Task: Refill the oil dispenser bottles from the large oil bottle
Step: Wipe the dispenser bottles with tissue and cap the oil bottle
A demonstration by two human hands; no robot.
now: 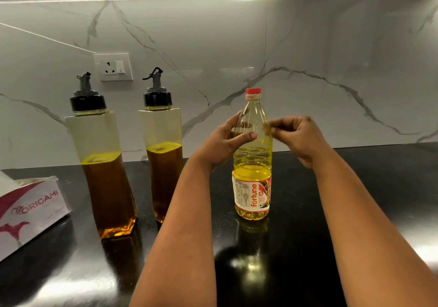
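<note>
Forearms reach over the black table (355, 188); my left hand (227, 138) curls around the upper shoulder of the large oil bottle (253, 164), while my right hand (296, 133), fingers curled together, sits just beside it, contact unclear. Bottle: upright, clear plastic, red cap, yellow oil, red-white "fortune" label; two dispenser bottles (104, 164), black-capped, half-filled amber, stand left.
</note>
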